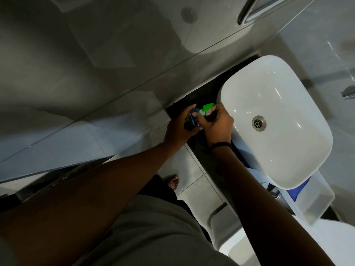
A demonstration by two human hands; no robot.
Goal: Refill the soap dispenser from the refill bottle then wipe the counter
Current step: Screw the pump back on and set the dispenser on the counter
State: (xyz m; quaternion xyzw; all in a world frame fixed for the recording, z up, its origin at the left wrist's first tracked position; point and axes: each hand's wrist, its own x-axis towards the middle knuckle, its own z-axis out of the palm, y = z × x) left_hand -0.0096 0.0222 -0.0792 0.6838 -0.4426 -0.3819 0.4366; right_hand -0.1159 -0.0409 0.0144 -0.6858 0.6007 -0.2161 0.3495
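My left hand (pixel 177 129) is curled round the lower body of the bottle (pixel 192 120), a blue and dark thing with a glossy plastic look. My right hand (pixel 218 124) comes over from the sink side, its fingers wrapped about the upper part just below the green cap (pixel 208 106). Both hands are closed on it; neither is loose. The bottle sits over the dark desk (pixel 194 101) at its far left corner, squeezed between the grey wall tile and the left rim of the sink (pixel 278 166).

Whether this is the dispenser or the refill I cannot tell, and my hands hide any second container.

I judge the step to be opening the top. To do it well I'd keep the left hand steady as the anchor, low on the body, and let the right do the turning or lifting near the cap, without squeezing, since soft plastic would push soap out. Staying over the desk keeps any drip where I will wipe.

The sink is smooth white ceramic, a rounded rectangle with a metal drain (pixel 259 122). The desk looks matte and dark; the tiles are polished and reflective.
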